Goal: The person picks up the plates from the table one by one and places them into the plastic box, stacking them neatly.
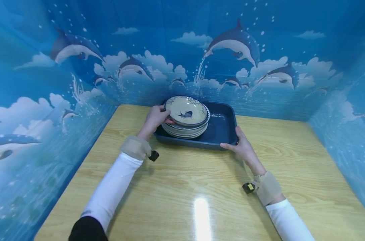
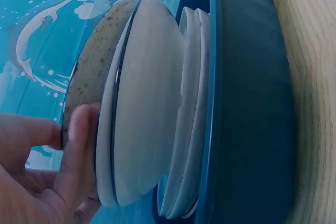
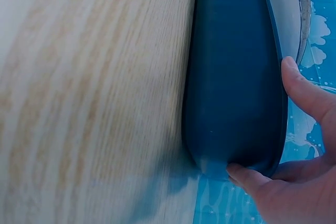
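Note:
My left hand (image 1: 156, 117) pinches the left rim of a cream plate (image 1: 194, 106) with a dark blue fish drawn on it. The plate tops a stack of pale dishes (image 1: 187, 133) in the left part of a dark blue rectangular bin (image 1: 221, 131). Its speckled underside tilts up from the white bowl (image 2: 149, 98) beneath it in the left wrist view. At the bin's right front corner, my right hand (image 1: 244, 144) grips the wall, thumb on the rim and fingertips (image 3: 241, 174) low around the corner.
The bin stands on a wood-grain table (image 1: 170, 180), near its back edge. A blue curtain (image 1: 176, 40) printed with dolphins and clouds hangs behind the table and along both sides. Small black cameras are strapped to both wrists.

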### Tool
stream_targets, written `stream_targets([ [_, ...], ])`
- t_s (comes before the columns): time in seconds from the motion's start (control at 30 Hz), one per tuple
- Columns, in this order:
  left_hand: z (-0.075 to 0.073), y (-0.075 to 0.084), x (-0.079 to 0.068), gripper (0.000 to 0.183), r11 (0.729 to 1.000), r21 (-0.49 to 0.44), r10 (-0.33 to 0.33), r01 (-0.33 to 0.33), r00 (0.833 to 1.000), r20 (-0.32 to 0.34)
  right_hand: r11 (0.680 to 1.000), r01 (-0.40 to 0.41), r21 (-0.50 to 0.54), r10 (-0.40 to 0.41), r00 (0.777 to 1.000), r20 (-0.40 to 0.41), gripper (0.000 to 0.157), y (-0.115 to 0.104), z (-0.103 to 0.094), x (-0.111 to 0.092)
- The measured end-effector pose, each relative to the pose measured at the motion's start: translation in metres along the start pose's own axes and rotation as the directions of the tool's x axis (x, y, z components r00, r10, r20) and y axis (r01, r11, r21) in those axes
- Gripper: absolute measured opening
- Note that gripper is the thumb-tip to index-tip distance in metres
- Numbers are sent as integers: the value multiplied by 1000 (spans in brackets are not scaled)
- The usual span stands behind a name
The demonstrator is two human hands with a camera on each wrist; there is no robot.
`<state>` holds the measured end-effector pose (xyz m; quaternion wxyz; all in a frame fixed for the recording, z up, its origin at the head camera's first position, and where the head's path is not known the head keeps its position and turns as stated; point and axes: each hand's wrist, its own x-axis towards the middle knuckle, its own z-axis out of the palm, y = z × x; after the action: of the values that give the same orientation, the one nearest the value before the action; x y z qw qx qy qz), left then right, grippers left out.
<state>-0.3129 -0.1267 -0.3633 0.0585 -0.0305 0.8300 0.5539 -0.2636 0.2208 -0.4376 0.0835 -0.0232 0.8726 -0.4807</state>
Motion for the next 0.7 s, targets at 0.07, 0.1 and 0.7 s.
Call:
stream_targets([
  [0.07,0,0,1,44,998,56,11,-10,1000,-14,1000,2,-1,-2,1000,1,110,0,0,0],
  [0.1,0,0,1,43,997,78,15,-13,1000,-20,1000,2,-2,-2,1000,1,109,0,0,1],
  [0.7,5,-6,2,54,916,395,144,-62,973,-181,1000,-12,-11,12,1000,4,111,-4,0,-3],
])
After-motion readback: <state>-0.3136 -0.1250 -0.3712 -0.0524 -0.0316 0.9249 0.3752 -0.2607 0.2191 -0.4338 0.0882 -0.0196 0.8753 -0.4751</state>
